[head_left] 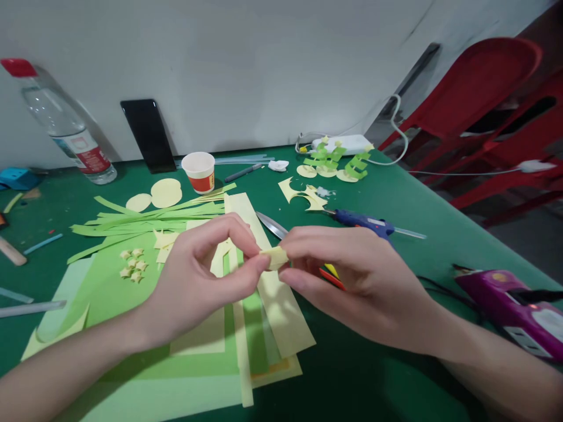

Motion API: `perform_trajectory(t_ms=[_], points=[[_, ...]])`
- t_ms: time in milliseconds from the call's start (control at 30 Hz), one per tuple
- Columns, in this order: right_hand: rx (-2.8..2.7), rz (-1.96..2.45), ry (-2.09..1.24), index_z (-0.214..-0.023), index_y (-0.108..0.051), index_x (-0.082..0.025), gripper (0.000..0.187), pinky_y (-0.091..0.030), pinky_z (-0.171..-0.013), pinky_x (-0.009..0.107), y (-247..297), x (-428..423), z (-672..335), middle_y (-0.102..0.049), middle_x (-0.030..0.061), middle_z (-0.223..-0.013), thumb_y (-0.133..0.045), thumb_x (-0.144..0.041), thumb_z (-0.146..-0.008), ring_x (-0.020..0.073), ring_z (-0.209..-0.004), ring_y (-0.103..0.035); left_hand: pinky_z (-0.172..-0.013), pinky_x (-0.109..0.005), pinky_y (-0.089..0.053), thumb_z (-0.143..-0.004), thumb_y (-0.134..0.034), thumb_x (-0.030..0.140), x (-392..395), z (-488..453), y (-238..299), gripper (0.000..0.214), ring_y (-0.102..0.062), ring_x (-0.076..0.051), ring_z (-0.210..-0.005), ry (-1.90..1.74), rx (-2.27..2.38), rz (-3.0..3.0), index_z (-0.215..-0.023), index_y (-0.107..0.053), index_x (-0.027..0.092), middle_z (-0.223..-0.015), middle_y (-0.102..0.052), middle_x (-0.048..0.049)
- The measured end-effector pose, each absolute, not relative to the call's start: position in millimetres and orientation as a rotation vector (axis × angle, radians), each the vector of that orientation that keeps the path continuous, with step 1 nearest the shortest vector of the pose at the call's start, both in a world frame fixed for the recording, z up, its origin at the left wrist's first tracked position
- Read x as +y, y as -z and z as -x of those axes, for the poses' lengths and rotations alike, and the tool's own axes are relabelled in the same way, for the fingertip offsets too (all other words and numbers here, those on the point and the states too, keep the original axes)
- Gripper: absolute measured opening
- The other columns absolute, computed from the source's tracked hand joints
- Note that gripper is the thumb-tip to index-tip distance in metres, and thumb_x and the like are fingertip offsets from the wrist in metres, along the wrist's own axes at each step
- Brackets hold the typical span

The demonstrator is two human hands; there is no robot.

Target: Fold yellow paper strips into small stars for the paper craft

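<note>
Between both hands is a small folded pale-yellow paper strip [275, 258]. My left hand [202, 269] pinches its left end with thumb and forefinger, while my right hand [352, 275] grips the right end. Below them lie pale-yellow paper sheets [285, 310] and a long narrow yellow strip [244, 363] on larger green sheets [193, 363]. Several little folded paper stars [132, 265] sit left of my left hand. Behind the hands, the metal blades of scissors [270, 224] show; their red and yellow handle [331, 276] is partly covered by my right hand.
Green strips [127, 220] and yellow paper discs [166, 193] lie at the left, near a paper cup [199, 173], a phone [148, 136] and a bottle [70, 129]. At the right are a blue glue gun [363, 221], a purple power strip [505, 305] and green paper curls [325, 155].
</note>
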State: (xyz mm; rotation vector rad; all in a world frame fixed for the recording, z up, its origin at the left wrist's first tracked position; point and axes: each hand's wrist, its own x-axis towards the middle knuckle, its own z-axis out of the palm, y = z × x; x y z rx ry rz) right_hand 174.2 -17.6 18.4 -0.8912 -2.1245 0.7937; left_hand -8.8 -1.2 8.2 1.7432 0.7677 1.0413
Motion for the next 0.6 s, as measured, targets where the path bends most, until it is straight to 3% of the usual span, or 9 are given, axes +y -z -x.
perform_trajectory(t_ms=[167, 333, 600], points=[[-2.122, 0.928, -0.808, -0.058, -0.047, -0.016, 0.030, -0.031, -0.047, 0.019, -21.4, -16.0, -173.8, -0.045, -0.0028, -0.055, -0.043, -0.012, -0.087, 0.0062, -0.051, -0.039, -0.084, -0.030, -0.041, -0.083, -0.054, 0.015, -0.4, 7.8, -8.4, 0.014, -0.051, -0.012, -0.069, -0.939, 0.725, -1.815, -0.070, -0.053, 0.020, -0.071, -0.056, 0.0024], [-2.065, 0.904, -0.900, -0.057, -0.047, -0.015, 0.030, -0.029, -0.046, 0.020, -20.1, -15.1, -173.6, -0.044, -0.0029, -0.054, -0.043, -0.012, -0.087, 0.0062, -0.050, -0.038, -0.083, -0.032, -0.040, -0.087, -0.041, 0.014, 1.5, 7.7, -6.5, 0.022, -0.049, -0.014, -0.067, -0.847, 0.657, -2.045, -0.068, -0.050, 0.020, -0.066, -0.051, 0.0013], [-2.066, 0.935, -1.071, -0.056, -0.050, -0.014, 0.030, -0.029, -0.046, 0.020, -22.6, -13.7, -175.0, -0.045, -0.0026, -0.054, -0.045, -0.012, -0.085, 0.0068, -0.051, -0.039, -0.080, -0.031, -0.039, -0.090, -0.037, 0.019, 2.8, 9.8, 3.0, 0.025, -0.048, -0.014, -0.070, -0.848, 0.542, -1.979, -0.068, -0.048, 0.020, -0.069, -0.050, 0.0006]])
